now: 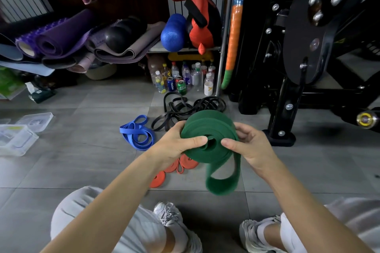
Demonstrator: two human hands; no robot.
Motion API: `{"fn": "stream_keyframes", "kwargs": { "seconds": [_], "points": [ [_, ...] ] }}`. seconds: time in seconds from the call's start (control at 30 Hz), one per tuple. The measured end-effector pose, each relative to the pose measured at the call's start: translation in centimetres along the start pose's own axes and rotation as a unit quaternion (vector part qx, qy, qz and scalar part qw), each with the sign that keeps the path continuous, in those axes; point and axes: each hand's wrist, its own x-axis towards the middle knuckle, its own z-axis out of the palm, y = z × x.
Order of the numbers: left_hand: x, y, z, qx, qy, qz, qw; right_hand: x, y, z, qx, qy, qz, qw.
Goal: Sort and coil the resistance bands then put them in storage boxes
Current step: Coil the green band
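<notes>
A wide green resistance band (209, 127) is wound into a thick coil held in front of me, and its loose end hangs down in a loop below. My left hand (174, 146) grips the coil's left side, thumb across its face. My right hand (248, 146) grips the right side, thumb near the coil's centre. On the floor lie a loose blue band (136, 132), a tangle of black bands (181, 109), and orange bands (181, 165) with one small orange coil (157, 179).
Clear plastic storage boxes (17, 137) and a lid (35, 121) sit on the grey tiles at the left. Bottles and cans (183, 78) stand under a shelf of rolled mats. A black gym machine (308, 68) fills the right. My legs and shoes are below.
</notes>
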Motion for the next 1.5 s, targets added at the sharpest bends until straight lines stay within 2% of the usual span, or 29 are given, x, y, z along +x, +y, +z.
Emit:
{"fn": "stream_keyframes", "kwargs": {
  "seconds": [0.07, 0.13, 0.2, 0.23, 0.3, 0.37, 0.43, 0.57, 0.67, 0.8, 0.93, 1.03, 1.13, 1.23, 1.27, 1.5],
  "points": [
    [0.2, 1.0, -0.6, 0.219, 0.012, 0.036, 0.975, 0.2, -0.7, 0.3, -0.093, -0.015, -0.021, 0.995],
    [0.2, 1.8, -0.6, 0.432, 0.017, 0.101, 0.896, 0.4, -1.4, 0.6, -0.194, -0.038, -0.033, 0.980],
    [0.0, 2.1, -0.1, 0.580, 0.005, 0.145, 0.802, 0.5, -2.1, 1.4, -0.287, -0.055, -0.033, 0.956],
    [0.0, 2.0, 0.3, 0.627, -0.004, 0.146, 0.766, 0.6, -2.3, 1.8, -0.339, -0.063, -0.036, 0.938],
    [0.2, 2.0, 0.7, 0.681, -0.003, 0.130, 0.721, 0.6, -2.5, 2.4, -0.404, -0.072, -0.040, 0.911],
    [0.4, 2.1, 0.7, 0.694, 0.013, 0.136, 0.707, 0.5, -2.3, 2.6, -0.365, -0.069, -0.014, 0.928],
    [0.5, 1.9, 0.3, 0.665, 0.026, 0.146, 0.732, 0.3, -2.1, 2.4, -0.316, -0.062, 0.006, 0.947],
    [0.5, 0.8, -0.7, 0.544, 0.061, 0.107, 0.830, 0.2, -1.5, 1.5, -0.276, -0.071, 0.004, 0.959],
    [0.4, 0.5, -1.5, 0.463, 0.082, 0.090, 0.878, -0.1, -1.0, 0.5, -0.269, -0.073, 0.017, 0.960],
    [0.7, 0.5, -2.4, 0.326, 0.103, 0.091, 0.935, -0.4, 0.1, -0.2, -0.212, 0.002, -0.006, 0.977],
    [1.0, 0.3, -2.5, 0.263, 0.118, 0.091, 0.953, 0.1, 0.9, 0.1, -0.178, 0.047, -0.031, 0.982],
    [1.1, -0.4, -2.2, 0.194, 0.135, 0.075, 0.969, -0.1, 1.4, 0.6, -0.216, 0.072, -0.056, 0.972],
    [1.2, -1.0, -1.9, 0.115, 0.147, 0.054, 0.981, -0.5, 1.4, 0.8, -0.303, 0.090, -0.093, 0.944],
    [1.5, -1.3, -1.5, 0.077, 0.171, 0.029, 0.982, -0.5, 1.2, 1.2, -0.450, 0.099, -0.121, 0.879],
    [1.7, -1.4, -1.3, 0.075, 0.178, 0.026, 0.981, -0.5, 1.1, 1.5, -0.466, 0.099, -0.112, 0.872],
    [2.9, -1.9, -0.2, 0.048, 0.194, 0.034, 0.979, -0.1, 1.0, 2.7, -0.383, 0.151, -0.045, 0.910]
  ]
}}
